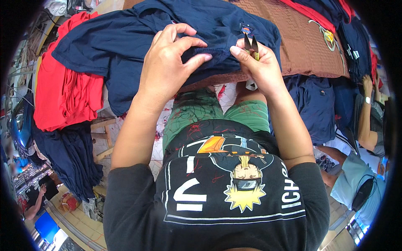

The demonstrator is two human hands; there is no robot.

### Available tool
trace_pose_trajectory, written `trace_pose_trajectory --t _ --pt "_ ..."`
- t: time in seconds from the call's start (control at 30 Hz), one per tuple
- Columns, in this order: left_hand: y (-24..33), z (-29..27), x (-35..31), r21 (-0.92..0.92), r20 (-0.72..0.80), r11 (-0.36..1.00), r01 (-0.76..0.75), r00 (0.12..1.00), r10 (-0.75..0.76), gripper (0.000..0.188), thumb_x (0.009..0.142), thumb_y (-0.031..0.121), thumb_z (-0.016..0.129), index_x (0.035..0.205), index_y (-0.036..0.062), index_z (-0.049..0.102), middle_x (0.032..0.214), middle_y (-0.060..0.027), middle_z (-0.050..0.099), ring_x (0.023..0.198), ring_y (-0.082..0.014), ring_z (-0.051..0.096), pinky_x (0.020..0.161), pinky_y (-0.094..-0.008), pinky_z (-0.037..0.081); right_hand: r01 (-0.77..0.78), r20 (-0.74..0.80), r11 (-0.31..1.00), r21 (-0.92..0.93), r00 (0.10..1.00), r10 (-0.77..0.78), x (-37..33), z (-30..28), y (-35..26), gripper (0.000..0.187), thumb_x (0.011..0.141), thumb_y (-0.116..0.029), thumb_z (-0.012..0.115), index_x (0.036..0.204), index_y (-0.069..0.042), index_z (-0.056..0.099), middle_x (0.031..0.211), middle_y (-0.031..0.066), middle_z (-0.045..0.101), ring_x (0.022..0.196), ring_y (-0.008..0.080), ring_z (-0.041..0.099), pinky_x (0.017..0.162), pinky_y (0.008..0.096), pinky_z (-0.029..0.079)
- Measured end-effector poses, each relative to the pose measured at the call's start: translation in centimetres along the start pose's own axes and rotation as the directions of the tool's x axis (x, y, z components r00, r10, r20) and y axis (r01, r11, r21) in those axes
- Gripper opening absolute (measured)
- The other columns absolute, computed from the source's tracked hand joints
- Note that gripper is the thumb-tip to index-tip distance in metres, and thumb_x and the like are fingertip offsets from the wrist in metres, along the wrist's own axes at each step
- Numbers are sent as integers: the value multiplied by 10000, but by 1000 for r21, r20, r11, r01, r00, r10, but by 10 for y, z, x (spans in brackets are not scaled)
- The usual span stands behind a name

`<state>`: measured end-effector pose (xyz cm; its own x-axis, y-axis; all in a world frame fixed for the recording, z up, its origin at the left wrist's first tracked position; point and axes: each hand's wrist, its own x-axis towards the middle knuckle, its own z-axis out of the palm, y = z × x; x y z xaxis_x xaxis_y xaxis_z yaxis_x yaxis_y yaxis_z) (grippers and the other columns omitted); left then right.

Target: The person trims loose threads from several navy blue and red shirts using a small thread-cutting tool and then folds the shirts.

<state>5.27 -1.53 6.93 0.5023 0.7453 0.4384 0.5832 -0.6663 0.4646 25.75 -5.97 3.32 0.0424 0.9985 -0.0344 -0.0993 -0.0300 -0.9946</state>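
A navy blue garment (125,42), apparently a knit shirt, lies spread across the padded surface in front of me, with a small badge near its right part. My left hand (169,58) is closed on it, a ribbed edge of the cloth between thumb and fingers. Small thread snips (251,47) sit in my right hand (264,62), blades pointing up and away and slightly parted. The thumb of that hand also meets the same navy cloth. Cloth hides part of the right fingertips.
A brown quilted cover (301,50) lies under the garment. Folded red garments (69,100) are piled at left, above hanging navy cloth (67,154). More navy clothing (310,104) hangs at right, near yellow and white cords (328,37). Other people work at right and lower left.
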Motion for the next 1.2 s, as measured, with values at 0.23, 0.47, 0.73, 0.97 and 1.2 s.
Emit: trace_pose_trajectory --t 0.23,0.47,0.73,0.97,1.2 --pt "-2 0 -1 -406 176 846 346 938 -299 204 896 200 598 940 18 679 757 -36 677 609 -62 599 583 -199 461 -9 -5 999 -34 1000 8 1 -4 2 152 852 -203 685 895 -69 630 659 -106 497 557 -7 375 493 180 292" --pt "1 -4 1 -553 313 687 472 882 -354 267 894 228 605 1092 55 646 829 -26 659 688 -58 590 584 -175 425 16 -6 994 -107 1000 -17 0 -3 2 185 854 -232 680 881 -55 634 671 -96 510 582 0 383 521 184 315" --pt "-5 -4 -2 -250 218 949 190 966 -136 275 795 132 712 1047 33 664 832 -12 656 724 -55 583 644 -198 457 -18 -25 991 -132 1000 15 -1 -5 -1 191 855 -234 678 894 -51 639 669 -88 516 594 4 397 530 188 327" --pt "-3 -5 0 -456 305 790 410 906 -294 191 873 176 628 962 8 650 809 -10 655 687 -67 621 599 -192 448 39 39 982 -187 999 -32 1 -8 6 205 859 -244 666 854 -41 644 713 -61 576 640 25 435 588 209 376" --pt "-9 -3 3 -493 421 747 447 873 -245 211 918 231 577 937 22 603 802 -10 629 689 -96 649 573 -191 445 185 127 693 -696 983 -135 1 -12 -9 289 839 -291 656 885 -9 615 832 121 656 809 225 626 739 320 469"
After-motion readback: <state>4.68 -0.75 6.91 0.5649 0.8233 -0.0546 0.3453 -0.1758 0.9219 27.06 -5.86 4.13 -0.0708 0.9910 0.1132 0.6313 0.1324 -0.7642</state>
